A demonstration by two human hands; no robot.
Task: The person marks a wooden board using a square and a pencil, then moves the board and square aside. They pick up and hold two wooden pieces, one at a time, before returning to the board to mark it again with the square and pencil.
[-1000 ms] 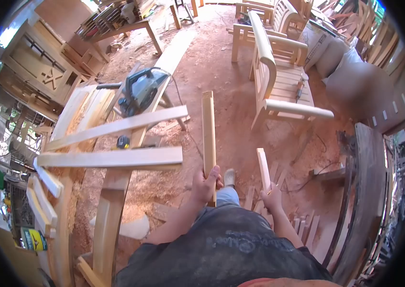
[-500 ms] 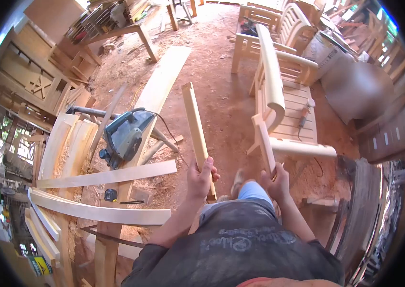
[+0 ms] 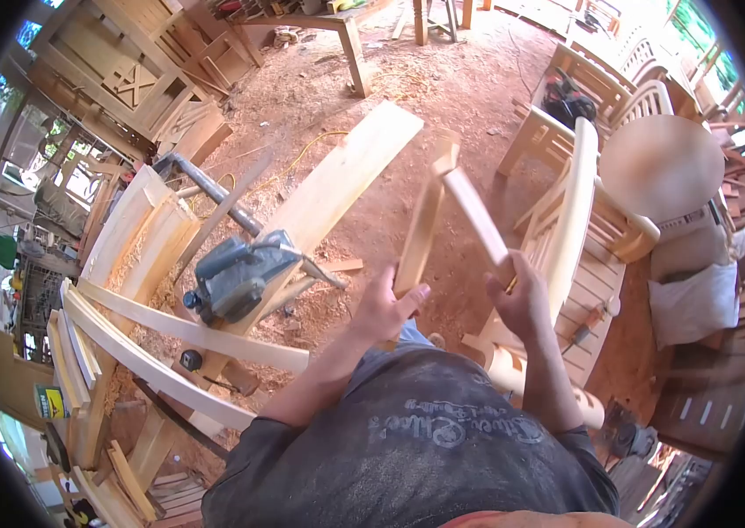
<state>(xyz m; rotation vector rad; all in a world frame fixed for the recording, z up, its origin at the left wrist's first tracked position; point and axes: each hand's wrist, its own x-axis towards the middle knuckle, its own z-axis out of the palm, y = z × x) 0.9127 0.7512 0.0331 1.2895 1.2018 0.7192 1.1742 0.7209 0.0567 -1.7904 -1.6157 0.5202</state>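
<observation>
My left hand [image 3: 385,306] is closed around the lower end of a wooden strip [image 3: 417,233], which stands up and leans slightly right. In my right hand [image 3: 522,295] is a second, shorter wooden strip [image 3: 475,211], gripped at its lower end and slanting up to the left. The upper ends of both strips meet or overlap in front of me, slightly blurred. A small yellow-tipped item [image 3: 510,285] pokes out by my right fingers; it looks like a pencil.
On the left, a blue power planer [image 3: 236,275] rests on a long board [image 3: 346,172]. Curved wooden slats [image 3: 187,326] and a tape measure [image 3: 190,359] lie nearer. A slatted wooden bench [image 3: 570,238] stands on the right with a power tool [image 3: 595,319] on its seat. Shavings cover the floor.
My right hand has raised its strip from beside the bench and brought its top against the left strip. The left strip now leans right. My view has turned.
</observation>
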